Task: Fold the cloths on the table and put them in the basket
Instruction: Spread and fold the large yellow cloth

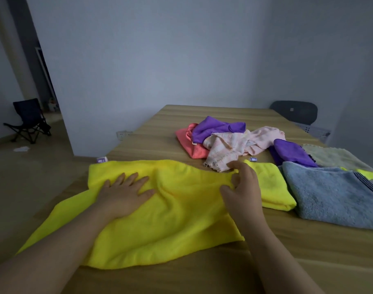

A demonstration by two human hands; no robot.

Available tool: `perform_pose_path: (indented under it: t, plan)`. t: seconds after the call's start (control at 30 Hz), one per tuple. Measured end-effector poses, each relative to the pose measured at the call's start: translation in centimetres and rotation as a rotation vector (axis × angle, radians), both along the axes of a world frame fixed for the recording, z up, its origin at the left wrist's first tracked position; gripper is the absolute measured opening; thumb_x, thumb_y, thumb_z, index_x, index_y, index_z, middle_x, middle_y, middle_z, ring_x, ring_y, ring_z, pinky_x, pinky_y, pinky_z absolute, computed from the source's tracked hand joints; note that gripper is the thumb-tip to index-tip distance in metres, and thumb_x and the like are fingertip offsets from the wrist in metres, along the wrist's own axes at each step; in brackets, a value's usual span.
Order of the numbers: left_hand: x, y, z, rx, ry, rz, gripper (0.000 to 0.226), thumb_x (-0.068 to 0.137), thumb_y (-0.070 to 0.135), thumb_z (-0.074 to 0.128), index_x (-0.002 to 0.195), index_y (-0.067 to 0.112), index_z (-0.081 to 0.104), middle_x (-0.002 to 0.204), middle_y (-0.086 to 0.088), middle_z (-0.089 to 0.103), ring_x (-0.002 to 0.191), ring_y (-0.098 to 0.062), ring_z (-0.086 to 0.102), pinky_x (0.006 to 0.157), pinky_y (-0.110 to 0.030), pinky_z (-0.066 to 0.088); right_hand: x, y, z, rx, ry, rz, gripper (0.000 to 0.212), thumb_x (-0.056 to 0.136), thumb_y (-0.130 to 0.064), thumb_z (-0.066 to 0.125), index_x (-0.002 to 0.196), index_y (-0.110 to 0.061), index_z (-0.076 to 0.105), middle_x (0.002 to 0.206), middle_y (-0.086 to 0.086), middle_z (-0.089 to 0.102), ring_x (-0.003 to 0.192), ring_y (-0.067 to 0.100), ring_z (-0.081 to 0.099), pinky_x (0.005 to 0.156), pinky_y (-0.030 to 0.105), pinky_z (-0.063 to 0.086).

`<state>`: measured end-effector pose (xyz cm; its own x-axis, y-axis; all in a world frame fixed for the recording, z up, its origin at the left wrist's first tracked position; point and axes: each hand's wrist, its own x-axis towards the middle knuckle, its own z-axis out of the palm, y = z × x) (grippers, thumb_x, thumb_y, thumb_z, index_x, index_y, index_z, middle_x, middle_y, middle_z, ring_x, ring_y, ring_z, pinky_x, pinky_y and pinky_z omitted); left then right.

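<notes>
A large yellow cloth (170,219) lies spread over the near part of the wooden table (155,132), with its left corner hanging off the edge. My left hand (123,195) presses flat on it with straight fingers. My right hand (242,187) pinches a raised fold of the same cloth near its far right edge. Behind lies a heap of cloths: coral (186,143), purple (215,129) and pale pink (234,147). A blue-grey towel (334,194), a second purple cloth (291,153) and a beige cloth (334,158) lie to the right. No basket is in view.
A dark chair back (294,112) stands at the table's far right corner. A folding chair (29,120) sits on the floor at far left. Two small purple tags (102,160) (253,159) lie by the yellow cloth. A wall socket (124,134) is behind the table.
</notes>
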<state>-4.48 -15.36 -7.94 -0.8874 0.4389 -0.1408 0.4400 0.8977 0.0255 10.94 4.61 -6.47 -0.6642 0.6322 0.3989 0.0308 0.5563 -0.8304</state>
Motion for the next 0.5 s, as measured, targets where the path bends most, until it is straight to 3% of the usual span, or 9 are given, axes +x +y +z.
perform_pose_path:
  t: [0.1, 0.17, 0.23, 0.3, 0.4, 0.5]
  plan:
    - [0.1, 0.0, 1.1, 0.017, 0.161, 0.102, 0.051, 0.097, 0.044, 0.027, 0.146, 0.030, 0.022, 0.159, 0.004, 0.005, 0.145, -0.022, 0.006, 0.115, -0.043, 0.013, -0.2, -0.7, -0.8, 0.191, -0.222, -0.025, 0.046, 0.080, -0.013, 0.059, 0.124, -0.019, 0.048, 0.137, 0.001, 0.037, 0.119, 0.025, 0.043, 0.093, 0.035, 0.042]
    - [1.1, 1.4, 1.3, 0.163, 0.266, 0.054, 0.046, 0.097, 0.034, 0.035, 0.142, 0.026, 0.030, 0.158, 0.004, 0.005, 0.146, -0.020, 0.003, 0.115, -0.041, 0.014, -0.2, -1.1, -0.7, 0.303, -0.374, -0.038, 0.045, 0.083, -0.021, 0.056, 0.127, -0.022, 0.047, 0.135, 0.002, 0.041, 0.120, 0.026, 0.040, 0.095, 0.033, 0.037]
    - [2.4, 2.9, 0.6, 0.281, 0.141, -0.063, 0.049, 0.098, 0.041, 0.034, 0.146, 0.031, 0.023, 0.159, 0.007, 0.004, 0.146, -0.018, 0.000, 0.117, -0.044, 0.011, -0.2, -1.4, -0.5, 0.342, -0.417, -0.014, 0.041, 0.086, -0.025, 0.054, 0.127, -0.024, 0.048, 0.125, 0.001, 0.048, 0.115, 0.023, 0.043, 0.091, 0.031, 0.039]
    - [3.2, 3.8, -0.3, 0.178, 0.018, -0.118, 0.058, 0.096, 0.057, 0.024, 0.148, 0.038, 0.009, 0.159, 0.010, -0.002, 0.146, -0.017, -0.003, 0.116, -0.047, 0.004, -0.2, -1.6, -0.4, 0.289, -0.425, 0.021, 0.042, 0.086, -0.026, 0.054, 0.127, -0.024, 0.047, 0.121, 0.001, 0.048, 0.111, 0.022, 0.046, 0.088, 0.030, 0.041]
    - [2.2, 3.2, -0.7, 0.072, 0.008, -0.089, 0.065, 0.090, 0.067, 0.017, 0.147, 0.043, -0.004, 0.158, 0.012, -0.007, 0.146, -0.017, -0.005, 0.115, -0.050, 0.001, 0.1, -1.3, -0.5, 0.247, -0.500, 0.064, 0.050, 0.084, -0.026, 0.058, 0.131, -0.027, 0.041, 0.125, 0.002, 0.042, 0.110, 0.022, 0.047, 0.087, 0.030, 0.041]
    - [0.7, 2.3, -0.1, 0.012, -0.029, -0.065, 0.066, 0.091, 0.067, 0.019, 0.147, 0.042, -0.005, 0.158, 0.012, -0.007, 0.146, -0.018, -0.005, 0.116, -0.049, 0.003, 0.4, -0.9, 0.1, 0.064, -0.477, 0.230, 0.051, 0.080, -0.008, 0.060, 0.123, -0.030, 0.046, 0.113, -0.001, 0.047, 0.087, 0.011, 0.050, 0.070, 0.024, 0.042]
